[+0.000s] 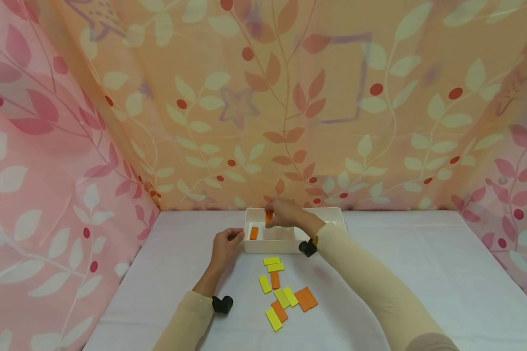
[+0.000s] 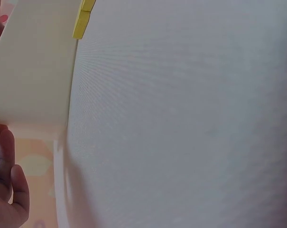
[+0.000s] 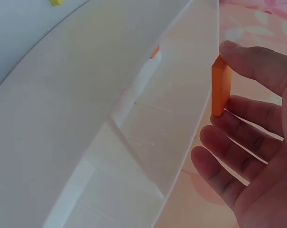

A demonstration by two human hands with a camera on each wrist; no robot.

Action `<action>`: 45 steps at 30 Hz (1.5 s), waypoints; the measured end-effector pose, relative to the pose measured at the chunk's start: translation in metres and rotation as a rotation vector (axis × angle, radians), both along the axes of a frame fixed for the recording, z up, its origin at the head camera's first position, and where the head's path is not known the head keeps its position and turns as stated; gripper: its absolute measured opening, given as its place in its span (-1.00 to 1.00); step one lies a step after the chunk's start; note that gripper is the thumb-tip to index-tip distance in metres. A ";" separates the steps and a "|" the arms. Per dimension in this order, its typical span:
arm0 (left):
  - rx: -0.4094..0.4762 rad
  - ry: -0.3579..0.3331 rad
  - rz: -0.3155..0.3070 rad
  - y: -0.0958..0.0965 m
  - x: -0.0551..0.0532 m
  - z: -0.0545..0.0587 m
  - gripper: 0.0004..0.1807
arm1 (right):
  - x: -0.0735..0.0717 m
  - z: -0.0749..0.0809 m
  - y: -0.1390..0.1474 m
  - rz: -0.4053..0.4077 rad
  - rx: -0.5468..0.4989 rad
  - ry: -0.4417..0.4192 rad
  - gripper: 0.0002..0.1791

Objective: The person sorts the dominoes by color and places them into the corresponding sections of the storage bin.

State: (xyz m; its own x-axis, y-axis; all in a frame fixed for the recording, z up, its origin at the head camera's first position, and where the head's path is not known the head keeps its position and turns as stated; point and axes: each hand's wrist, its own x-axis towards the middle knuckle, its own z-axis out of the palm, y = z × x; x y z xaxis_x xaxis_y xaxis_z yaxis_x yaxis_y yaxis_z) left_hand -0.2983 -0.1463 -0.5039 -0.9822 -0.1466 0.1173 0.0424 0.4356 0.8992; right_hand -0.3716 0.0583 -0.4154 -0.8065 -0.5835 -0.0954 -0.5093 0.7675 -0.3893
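Just below frame centre, we pinch orange block (image 1: 269, 219) between thumb and fingers of right hand (image 1: 286, 213), long axis up frame, near far rim of box (image 1: 270, 247). Left hand (image 1: 225, 247) touches box's left end; whether gripping, we can't tell.

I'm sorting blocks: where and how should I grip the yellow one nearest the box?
Likely best by its two short ends, from above: the nearest yellow block lies flat, and a second yellow block crowds its near long edge, while both short ends look free.
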 end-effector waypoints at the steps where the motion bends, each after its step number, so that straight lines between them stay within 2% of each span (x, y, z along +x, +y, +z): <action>1: -0.003 0.002 0.000 0.000 0.000 0.000 -0.74 | 0.000 -0.001 -0.001 -0.003 0.005 0.000 -0.53; 8: -0.002 0.005 0.013 -0.002 -0.001 0.003 -0.75 | -0.003 -0.011 -0.006 -0.016 -0.019 -0.037 -0.55; 16: 0.014 0.014 0.011 -0.005 -0.001 0.003 -0.75 | -0.006 -0.023 -0.014 -0.007 0.001 -0.022 -0.61; 24: 0.020 0.016 0.001 -0.003 0.000 0.003 -0.76 | -0.008 -0.034 -0.015 -0.050 -0.053 -0.082 -0.59; 31: -0.001 -0.005 -0.006 -0.002 0.002 0.001 -0.75 | -0.008 -0.050 -0.017 -0.083 -0.056 -0.139 -0.72; 37: -0.001 0.011 0.003 -0.003 0.001 0.000 -0.76 | -0.007 -0.051 -0.025 -0.040 -0.043 -0.112 -0.72; 45: 0.018 0.000 -0.005 -0.001 -0.002 -0.003 -0.76 | -0.006 -0.053 -0.025 -0.066 0.004 -0.118 -0.75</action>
State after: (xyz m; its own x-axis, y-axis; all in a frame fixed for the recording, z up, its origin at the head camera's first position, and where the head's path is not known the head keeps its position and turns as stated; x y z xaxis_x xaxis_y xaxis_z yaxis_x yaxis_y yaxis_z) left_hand -0.3001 -0.1477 -0.5066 -0.9829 -0.1440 0.1146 0.0443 0.4193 0.9068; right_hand -0.3778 0.0331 -0.4683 -0.8263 -0.5287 -0.1944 -0.4079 0.7996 -0.4408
